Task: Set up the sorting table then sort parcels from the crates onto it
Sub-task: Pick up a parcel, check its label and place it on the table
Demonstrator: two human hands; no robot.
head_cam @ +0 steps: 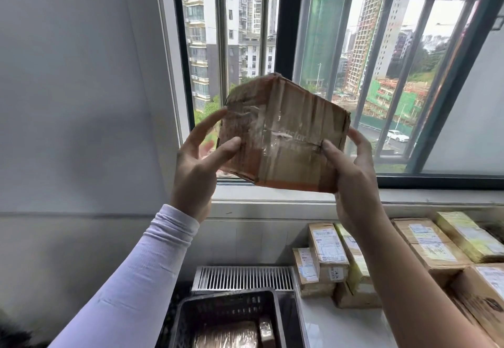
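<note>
A worn brown cardboard parcel (283, 132), wrapped in clear tape, is held up high in front of the window. My left hand (199, 164) grips its left end, thumb on the near face and fingers reaching behind. My right hand (351, 173) grips its right end the same way. Below at the right, the white sorting table (341, 326) carries several labelled parcels (327, 255) in rows. A dark plastic crate (226, 312) stands below at the centre with wrapped parcels (226, 338) inside.
A white slatted radiator-like grille (242, 278) sits behind the crate under the window sill (272, 205). More boxes (436, 244) fill the table's right side. A grey wall closes the left.
</note>
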